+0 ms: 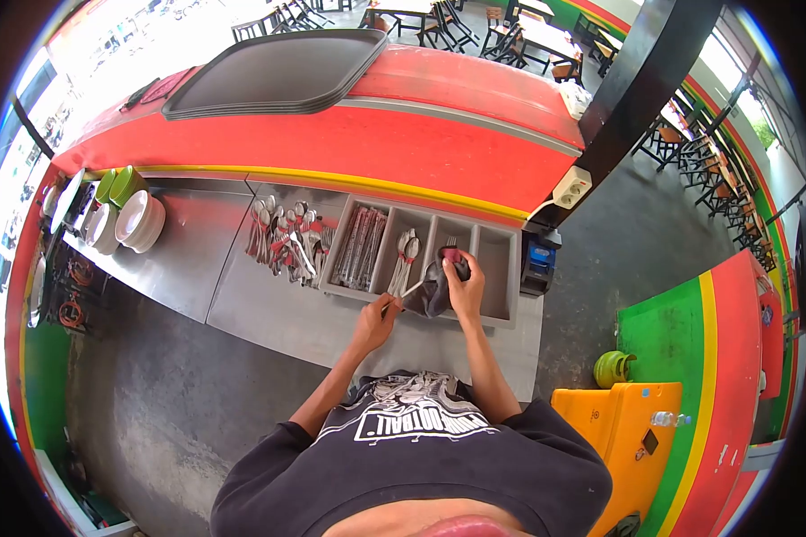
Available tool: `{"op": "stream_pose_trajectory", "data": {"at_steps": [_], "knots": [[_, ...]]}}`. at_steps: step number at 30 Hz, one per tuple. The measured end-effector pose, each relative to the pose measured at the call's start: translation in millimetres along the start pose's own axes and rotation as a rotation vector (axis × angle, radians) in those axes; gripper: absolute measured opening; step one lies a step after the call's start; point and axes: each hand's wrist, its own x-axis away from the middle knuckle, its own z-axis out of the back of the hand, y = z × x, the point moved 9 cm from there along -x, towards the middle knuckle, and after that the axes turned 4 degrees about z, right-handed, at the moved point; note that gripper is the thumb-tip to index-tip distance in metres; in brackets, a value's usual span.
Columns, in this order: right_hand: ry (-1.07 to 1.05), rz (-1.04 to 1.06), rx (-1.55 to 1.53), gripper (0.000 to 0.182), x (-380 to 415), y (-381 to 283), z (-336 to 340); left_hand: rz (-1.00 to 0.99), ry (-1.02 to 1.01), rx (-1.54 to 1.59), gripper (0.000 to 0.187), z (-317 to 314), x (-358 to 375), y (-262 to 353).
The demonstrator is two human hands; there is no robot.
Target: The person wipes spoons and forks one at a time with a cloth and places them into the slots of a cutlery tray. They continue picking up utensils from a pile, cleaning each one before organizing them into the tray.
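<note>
My left hand (379, 320) is closed around the handle end of a utensil (413, 289) at the front edge of the grey cutlery tray (497, 319). My right hand (465, 288) is closed on a dark cloth (435, 290) with a reddish part, over the tray's third compartment. A fork's tines (451, 242) show just above the cloth. Several spoons (407, 255) lie in the second compartment, and wrapped utensils (360, 249) fill the leftmost one. Left of the tray, a pile of loose spoons and forks (287, 237) with red bands lies on the steel counter (269, 309).
White bowls (141, 221) and green bowls (127, 184) stand at the counter's left. Dark trays (278, 72) rest on the red ledge (457, 89) beyond. A dark blue box (538, 263) stands right of the cutlery tray, below a power socket (571, 188).
</note>
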Motion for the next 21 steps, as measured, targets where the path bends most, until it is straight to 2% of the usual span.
{"op": "stream_pose_trajectory", "data": {"at_steps": [3,6,9,10,15,21], "knots": [[0.018,-0.016,-0.028,0.036,2.3,4.6,1.1,0.04,-0.017,-0.006,0.041,2.1,-0.7,-9.7],[0.074,-0.035,-0.068,0.037,6.6,16.0,0.8,0.205,-0.095,0.087,0.041,-1.3,1.1,-21.6],[0.142,-0.101,-0.127,0.037,10.2,23.1,7.6,0.444,-0.18,0.594,0.037,-15.4,8.1,-45.4],[0.161,-0.132,-0.151,0.037,11.7,23.4,10.2,0.438,-0.167,0.615,0.035,-14.2,7.4,-47.7],[0.094,-0.28,-0.293,0.033,23.8,36.4,1.7,0.409,-0.12,0.62,0.031,-14.9,-4.6,-55.8],[-0.027,-0.371,-0.332,0.032,47.6,45.2,-24.1,0.522,-0.189,0.432,0.026,-40.5,-45.6,-97.8]]}}
